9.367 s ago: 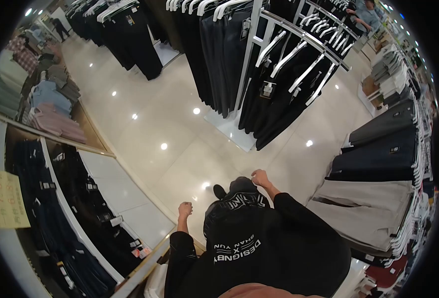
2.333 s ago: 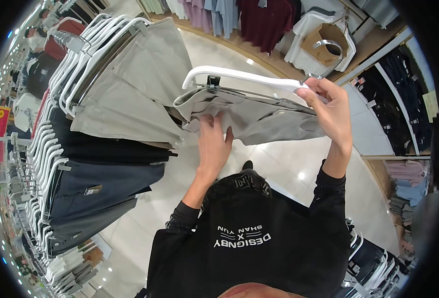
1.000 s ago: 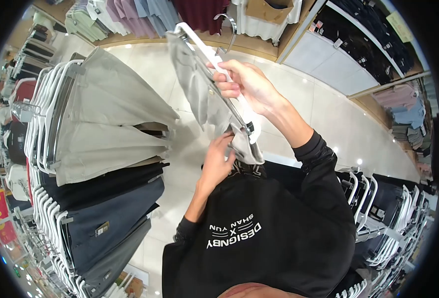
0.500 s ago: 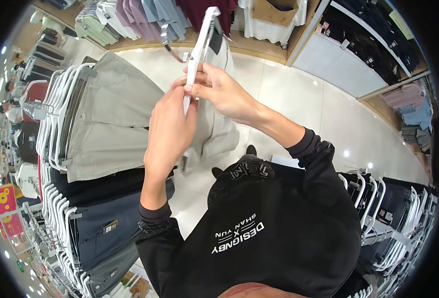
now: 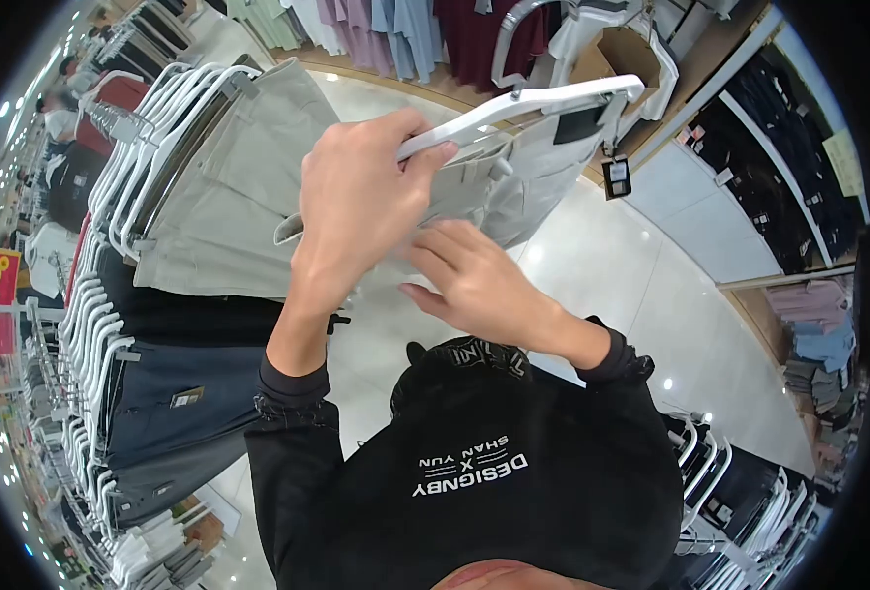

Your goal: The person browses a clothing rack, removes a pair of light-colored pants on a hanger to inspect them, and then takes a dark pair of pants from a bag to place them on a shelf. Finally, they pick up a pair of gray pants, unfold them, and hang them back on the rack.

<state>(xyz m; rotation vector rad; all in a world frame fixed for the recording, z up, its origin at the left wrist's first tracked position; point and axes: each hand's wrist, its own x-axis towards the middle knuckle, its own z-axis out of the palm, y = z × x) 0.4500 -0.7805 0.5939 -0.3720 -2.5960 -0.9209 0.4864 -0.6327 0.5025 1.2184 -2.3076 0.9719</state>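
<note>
My left hand [image 5: 361,197] grips one end of a white hanger [image 5: 533,108], its fingers closed round the bar. The hanger is tilted, with its grey hook pointing up and its far end toward the right. Light grey trousers [image 5: 553,167] hang below it, clipped near the far end, where a dark label and a black tag [image 5: 617,177] show. My right hand [image 5: 479,285] is under the left one, fingers extended and thumb apart. Its fingertips are right at the pale fabric, partly blurred.
On the left, a rack holds light trousers [image 5: 228,187] and dark trousers [image 5: 179,393] on white hangers. Shirts [image 5: 405,39] hang at the back. Dark clothes fill shelves [image 5: 750,177] at the right, and another rack of hangers [image 5: 710,472] stands at lower right.
The hanger has swung from upright to slanting right, carrying the trousers with it. My right hand has left the hanger and dropped lower; my left hand keeps hold. The view has shifted.
</note>
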